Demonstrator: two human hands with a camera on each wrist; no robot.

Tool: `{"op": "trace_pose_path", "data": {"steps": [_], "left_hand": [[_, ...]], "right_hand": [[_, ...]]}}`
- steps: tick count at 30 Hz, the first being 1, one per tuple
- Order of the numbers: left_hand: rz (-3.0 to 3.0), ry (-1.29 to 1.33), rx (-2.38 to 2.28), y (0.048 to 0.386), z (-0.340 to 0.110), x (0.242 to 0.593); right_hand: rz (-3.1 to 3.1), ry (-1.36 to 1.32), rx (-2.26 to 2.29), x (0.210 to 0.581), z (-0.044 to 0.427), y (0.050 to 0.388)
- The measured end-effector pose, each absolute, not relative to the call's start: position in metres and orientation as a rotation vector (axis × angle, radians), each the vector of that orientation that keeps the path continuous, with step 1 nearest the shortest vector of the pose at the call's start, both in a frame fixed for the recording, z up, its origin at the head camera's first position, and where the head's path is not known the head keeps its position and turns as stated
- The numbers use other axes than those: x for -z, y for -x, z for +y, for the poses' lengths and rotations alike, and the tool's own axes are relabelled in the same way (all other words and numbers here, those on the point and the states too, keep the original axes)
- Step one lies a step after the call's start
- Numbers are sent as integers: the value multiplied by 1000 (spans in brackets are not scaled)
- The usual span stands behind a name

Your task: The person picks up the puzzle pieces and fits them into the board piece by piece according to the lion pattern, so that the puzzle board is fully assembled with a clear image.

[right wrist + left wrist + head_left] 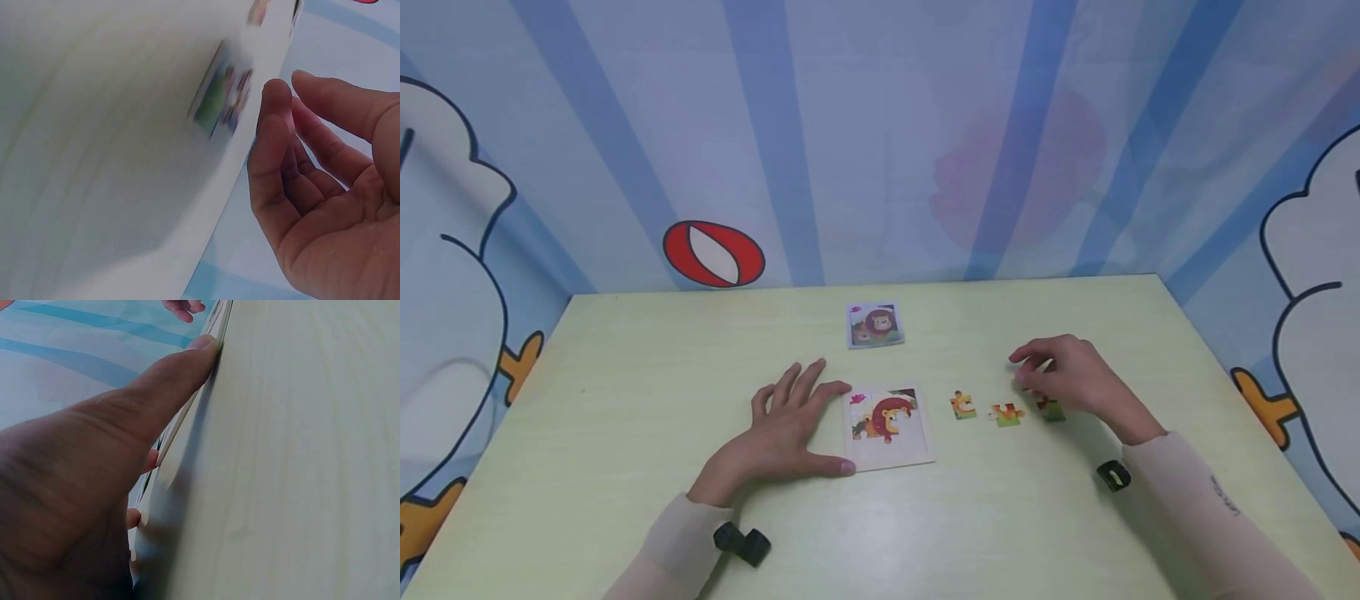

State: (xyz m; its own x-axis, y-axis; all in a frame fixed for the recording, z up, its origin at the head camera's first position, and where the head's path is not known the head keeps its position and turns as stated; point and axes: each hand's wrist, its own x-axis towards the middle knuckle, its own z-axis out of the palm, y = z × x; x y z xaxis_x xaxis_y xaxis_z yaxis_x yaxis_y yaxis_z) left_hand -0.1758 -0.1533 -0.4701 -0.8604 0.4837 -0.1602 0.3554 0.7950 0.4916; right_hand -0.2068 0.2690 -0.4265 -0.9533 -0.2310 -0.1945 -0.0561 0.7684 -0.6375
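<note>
1. While our left hand is lying with thumb and fingers apart, we are touching the puzzle board along its nine-o'clock edge, probably steadying it.
2. Our right hand is hovering between two and three o'clock, its grip slightly apart, visibly holding nothing.
3. Loose pieces are lying toward three o'clock on the worktop, seemingly handy; the lion card is sitting at twelve, likely for reference.
4. We are seeing dark marks on the right sleeve, unreadable.
</note>
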Motion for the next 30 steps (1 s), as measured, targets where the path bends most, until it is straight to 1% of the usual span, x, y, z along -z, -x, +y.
{"op": "trace_pose_path", "data": {"steps": [14,30], "left_hand": [[2715,-659,-672,176,-153,471],[2715,-640,-634,178,-153,474]], "right_hand": [[2747,196,808,434,294,214],[2754,183,869,441,295,215]]}}
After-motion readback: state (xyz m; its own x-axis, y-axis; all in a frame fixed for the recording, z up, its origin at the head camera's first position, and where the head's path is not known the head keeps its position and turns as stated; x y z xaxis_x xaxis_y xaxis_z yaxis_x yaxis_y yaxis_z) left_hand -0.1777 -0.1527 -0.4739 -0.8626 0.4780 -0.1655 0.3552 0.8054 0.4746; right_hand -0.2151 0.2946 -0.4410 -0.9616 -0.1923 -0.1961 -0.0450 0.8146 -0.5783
